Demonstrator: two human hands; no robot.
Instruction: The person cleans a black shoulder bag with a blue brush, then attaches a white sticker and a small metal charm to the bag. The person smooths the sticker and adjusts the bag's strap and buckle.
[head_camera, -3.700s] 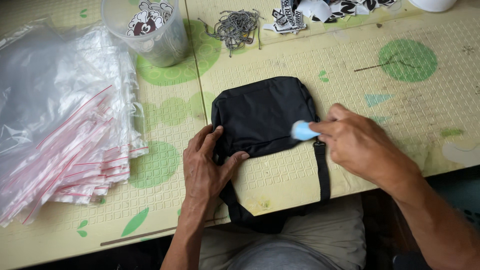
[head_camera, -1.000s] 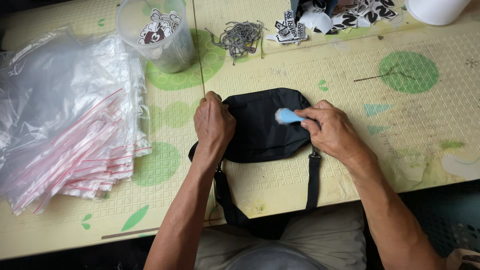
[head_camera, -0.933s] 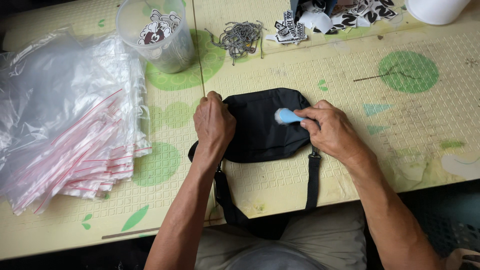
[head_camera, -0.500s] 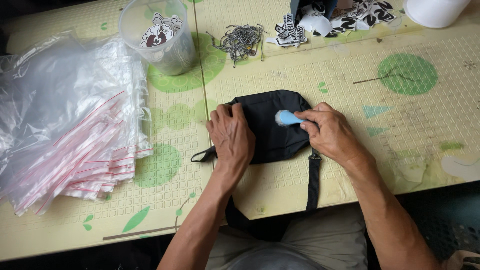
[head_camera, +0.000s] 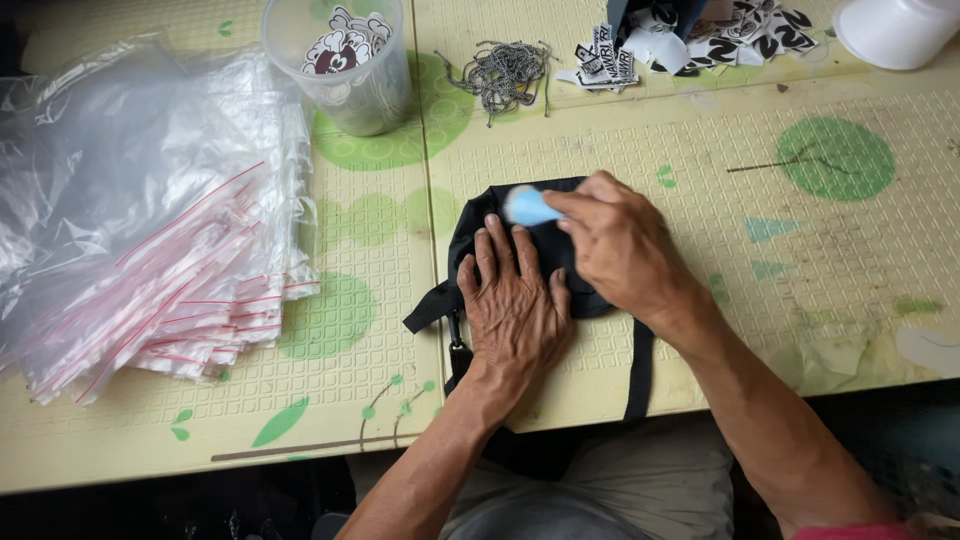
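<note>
Soft, even daylight brightens the bench (head_camera: 700, 400), glare whitens the plastic bags (head_camera: 130, 200) left of it, shadows stay faint, and the blue tool (head_camera: 528, 206) looks slightly blurred, perhaps from motion.

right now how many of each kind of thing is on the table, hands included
hands: 2, left and right
black bag: 1
light blue tool: 1
clear cup: 1
white tub: 1
pile of clear bags: 1
heap of chains: 1
heap of tags: 1
total: 9
</note>
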